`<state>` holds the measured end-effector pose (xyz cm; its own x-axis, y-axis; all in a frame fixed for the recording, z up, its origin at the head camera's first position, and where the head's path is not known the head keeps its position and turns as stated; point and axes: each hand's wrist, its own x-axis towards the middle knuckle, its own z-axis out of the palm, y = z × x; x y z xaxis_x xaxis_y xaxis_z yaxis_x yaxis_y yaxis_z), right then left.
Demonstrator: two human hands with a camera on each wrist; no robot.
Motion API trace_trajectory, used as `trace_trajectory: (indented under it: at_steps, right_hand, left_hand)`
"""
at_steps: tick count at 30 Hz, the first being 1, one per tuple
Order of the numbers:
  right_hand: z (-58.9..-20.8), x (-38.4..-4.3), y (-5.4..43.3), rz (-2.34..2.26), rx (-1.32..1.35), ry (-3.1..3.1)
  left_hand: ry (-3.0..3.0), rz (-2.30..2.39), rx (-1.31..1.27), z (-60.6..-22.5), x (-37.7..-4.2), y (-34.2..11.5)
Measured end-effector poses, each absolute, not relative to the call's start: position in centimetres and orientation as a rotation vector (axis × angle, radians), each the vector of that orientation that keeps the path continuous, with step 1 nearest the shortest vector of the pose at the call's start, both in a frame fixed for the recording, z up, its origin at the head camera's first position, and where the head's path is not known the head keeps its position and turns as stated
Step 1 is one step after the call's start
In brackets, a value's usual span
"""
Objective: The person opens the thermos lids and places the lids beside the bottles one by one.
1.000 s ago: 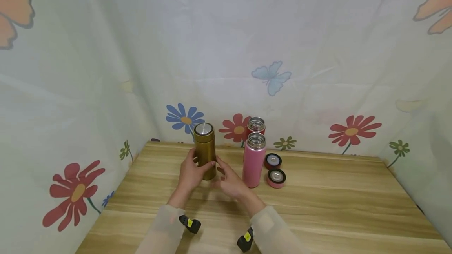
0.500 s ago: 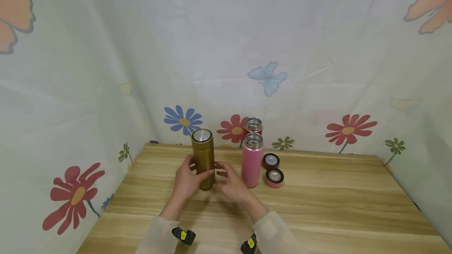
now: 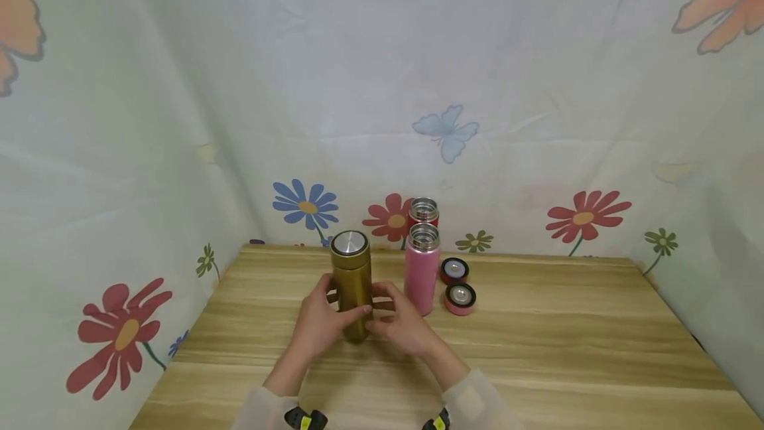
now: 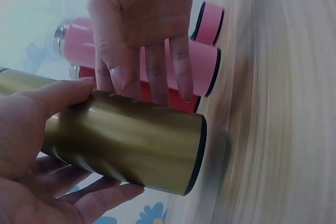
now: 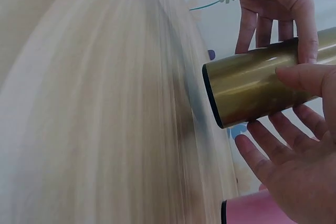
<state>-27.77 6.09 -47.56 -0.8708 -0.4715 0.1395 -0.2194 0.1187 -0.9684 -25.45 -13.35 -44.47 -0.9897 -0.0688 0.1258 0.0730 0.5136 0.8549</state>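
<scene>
Across the back of my view hung the flowered cloth (image 3: pixel 525 71), behind the wood-grain table (image 3: pixel 555 344). I saw the capped gold flask (image 3: pixel 352 287) upright, just above the tabletop, left of the uncapped pink flask (image 3: pixel 422 277); the uncapped red flask (image 3: pixel 424 210) stood behind that. The left hand (image 3: pixel 322 319) gripped the gold one; the right hand (image 3: pixel 406 327) lay loosely spread at its other side, though I couldn't tell whether it touched. The pink lid (image 3: pixel 460 297) and red lid (image 3: pixel 455 271) lay insides up.
</scene>
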Motion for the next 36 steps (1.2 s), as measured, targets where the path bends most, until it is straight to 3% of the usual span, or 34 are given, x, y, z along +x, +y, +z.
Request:
trace_trajectory:
  at_steps: [19, 36]
  right_hand:
    - [-48.1, -25.0, 10.2, -1.823, -0.582, 2.288]
    - [-48.1, -24.6, 13.9, -1.751, -0.521, 2.378]
  left_hand:
    - [-2.676, -1.491, -0.191, -44.3, -24.0, -9.6]
    - [-2.702, -1.488, -0.378, -44.4, -23.3, -6.2]
